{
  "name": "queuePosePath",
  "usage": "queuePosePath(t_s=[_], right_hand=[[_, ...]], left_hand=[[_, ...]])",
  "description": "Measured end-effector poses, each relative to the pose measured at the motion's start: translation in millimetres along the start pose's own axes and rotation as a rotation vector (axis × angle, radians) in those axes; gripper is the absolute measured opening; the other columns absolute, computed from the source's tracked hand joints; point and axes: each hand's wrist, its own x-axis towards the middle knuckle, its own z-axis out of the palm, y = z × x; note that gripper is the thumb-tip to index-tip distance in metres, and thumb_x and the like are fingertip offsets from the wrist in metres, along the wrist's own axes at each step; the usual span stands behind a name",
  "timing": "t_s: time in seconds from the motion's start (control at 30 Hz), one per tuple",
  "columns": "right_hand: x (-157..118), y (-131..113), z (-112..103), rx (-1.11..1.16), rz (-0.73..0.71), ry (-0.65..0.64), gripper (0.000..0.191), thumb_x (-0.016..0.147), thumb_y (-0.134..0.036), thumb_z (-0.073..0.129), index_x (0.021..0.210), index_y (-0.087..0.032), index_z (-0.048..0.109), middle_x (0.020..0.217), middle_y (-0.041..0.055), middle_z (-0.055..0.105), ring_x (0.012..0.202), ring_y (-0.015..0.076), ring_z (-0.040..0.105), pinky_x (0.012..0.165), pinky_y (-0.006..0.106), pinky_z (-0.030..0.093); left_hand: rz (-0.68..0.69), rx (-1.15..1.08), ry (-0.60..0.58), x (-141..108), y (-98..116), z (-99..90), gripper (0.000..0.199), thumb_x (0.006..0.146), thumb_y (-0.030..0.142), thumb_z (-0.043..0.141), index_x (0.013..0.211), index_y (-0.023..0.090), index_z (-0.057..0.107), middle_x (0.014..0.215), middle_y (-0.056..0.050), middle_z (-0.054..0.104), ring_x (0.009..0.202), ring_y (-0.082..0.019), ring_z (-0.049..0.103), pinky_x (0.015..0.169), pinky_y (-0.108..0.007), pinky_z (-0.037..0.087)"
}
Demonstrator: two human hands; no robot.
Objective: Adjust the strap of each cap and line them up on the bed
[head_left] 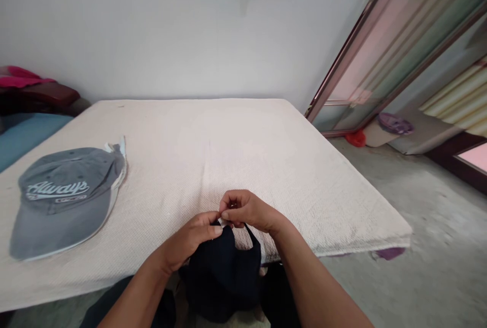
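From where I watch, the dark navy cap [216, 277] is at the near edge of the pale-covered table [243, 145], in front of my wearer's body, its lower part hanging below the tabletop. Its long axis runs roughly away from the body, from the lap up to the fingers; the end with the open loop of strap [253, 238] points up and toward the table, slightly right, and I cannot tell which way its brim faces. My left hand [184, 242] is nearly closed, thumb and forefinger pinched on the cap's upper edge. My right hand [249, 211] comes in from the other side with fingers curled and thumb pressed to forefinger, clamped on a small white tag [222, 222] at that same edge; the fingertips of both hands almost meet there, hiding the exact grip. Farther left, a grey cap [68, 191] lies on the cover, white lettering up, brim toward the near edge. Beyond the table stands a white wall [171, 39]; on the right, a glass door [365, 54] and a pale bin [380, 130] on the concrete floor [429, 206].
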Motion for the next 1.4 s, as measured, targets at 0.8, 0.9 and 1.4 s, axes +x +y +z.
queuePosePath(t_s=[0.8,0.9,1.4], right_hand=[[-5.2,-2.3,-6.6,0.451,-0.096,-0.002,0.016,0.078,-0.023,0.067,0.089,-0.017,0.057,0.052,-0.0089,0.043,0.044,0.004,0.032,0.048,0.021,0.026],[-4.7,-4.2,-7.1,0.464,-0.105,0.069,0.016,0.078,-0.025,0.067,0.089,-0.017,0.057,0.053,-0.0084,0.043,0.044,0.0041,0.032,0.048,0.02,0.024],[-3.1,-4.9,-2.5,0.44,-0.024,0.117,0.022,0.077,-0.034,0.07,0.087,-0.016,0.062,0.073,0.0001,0.061,0.059,0.0078,0.052,0.054,0.02,0.036]], left_hand=[[-0.026,-0.306,0.238,7.0,-7.3,-14.2,0.019,0.076,0.032,0.07,0.076,0.013,0.07,0.06,-0.002,0.064,0.05,-0.012,0.055,0.051,-0.023,0.041],[-0.04,-0.36,0.232,8.3,-5.3,-13.2,0.025,0.078,0.037,0.068,0.085,0.013,0.072,0.071,-0.007,0.071,0.06,-0.018,0.063,0.06,-0.028,0.047],[-0.054,-0.595,0.224,6.1,4.9,-17.0,0.023,0.082,0.03,0.062,0.092,0.012,0.074,0.085,-0.011,0.076,0.088,-0.027,0.07,0.082,-0.036,0.053]])
